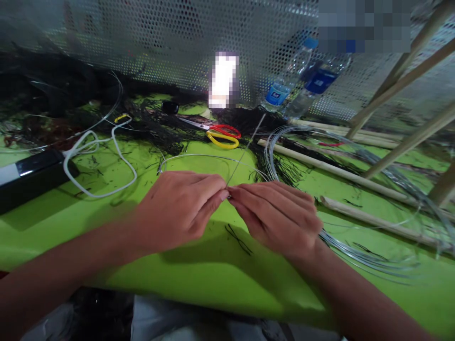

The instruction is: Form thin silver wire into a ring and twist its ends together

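My left hand (177, 208) and my right hand (280, 215) meet fingertip to fingertip above a bright green table (199, 270). Both pinch a thin metal wire (245, 151) that rises from the pinch point up and to the right. A thin wire loop (199, 158) lies on the table just behind my hands. Both hands have their fingers pressed together on the wire.
Scissors with red and yellow handles (222, 135) lie behind, amid black threads (156, 128). Wire coils (355, 246) spread right, with wooden sticks (337, 173). A white cable (95, 161) and a black box (28, 173) sit left. Two water bottles (284, 80) lean on a perforated metal panel (159, 33).
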`<state>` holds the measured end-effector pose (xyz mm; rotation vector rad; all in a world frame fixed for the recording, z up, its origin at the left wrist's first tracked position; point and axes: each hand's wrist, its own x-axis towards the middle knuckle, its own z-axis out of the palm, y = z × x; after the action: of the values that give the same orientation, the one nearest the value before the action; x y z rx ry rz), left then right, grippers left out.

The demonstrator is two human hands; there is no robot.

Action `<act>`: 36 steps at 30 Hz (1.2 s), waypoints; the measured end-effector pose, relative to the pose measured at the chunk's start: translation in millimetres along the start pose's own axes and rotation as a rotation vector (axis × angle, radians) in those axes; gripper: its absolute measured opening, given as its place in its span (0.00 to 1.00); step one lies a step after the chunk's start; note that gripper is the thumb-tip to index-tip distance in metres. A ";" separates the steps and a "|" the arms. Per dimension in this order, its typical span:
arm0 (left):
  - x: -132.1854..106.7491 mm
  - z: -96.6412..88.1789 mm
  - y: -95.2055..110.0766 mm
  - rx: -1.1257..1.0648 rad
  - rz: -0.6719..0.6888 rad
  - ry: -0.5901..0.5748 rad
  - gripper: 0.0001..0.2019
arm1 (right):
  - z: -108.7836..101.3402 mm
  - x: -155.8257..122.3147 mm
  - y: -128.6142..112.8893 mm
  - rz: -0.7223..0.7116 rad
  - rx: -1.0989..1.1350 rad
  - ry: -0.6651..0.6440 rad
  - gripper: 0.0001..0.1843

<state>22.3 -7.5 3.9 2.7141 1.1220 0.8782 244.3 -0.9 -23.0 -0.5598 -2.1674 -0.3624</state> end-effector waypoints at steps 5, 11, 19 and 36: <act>-0.7 1.2 -0.5 0.020 0.025 0.021 0.14 | -8.1 16.7 -10.8 0.359 0.207 -0.188 0.05; 0.6 -4.9 3.3 0.017 -0.029 0.021 0.13 | -10.5 19.0 -9.5 0.389 0.367 -0.271 0.08; 1.3 -14.9 9.1 -0.064 -0.087 0.027 0.15 | 2.6 0.9 -5.9 -0.003 -0.014 0.086 0.15; -0.1 -5.2 3.4 0.007 0.008 0.075 0.13 | -6.0 22.1 -17.7 0.536 0.390 -0.102 0.10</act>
<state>21.6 -10.7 9.1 2.7137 1.1309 0.9874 227.3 -12.9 -2.9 -0.9084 -2.0092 0.3764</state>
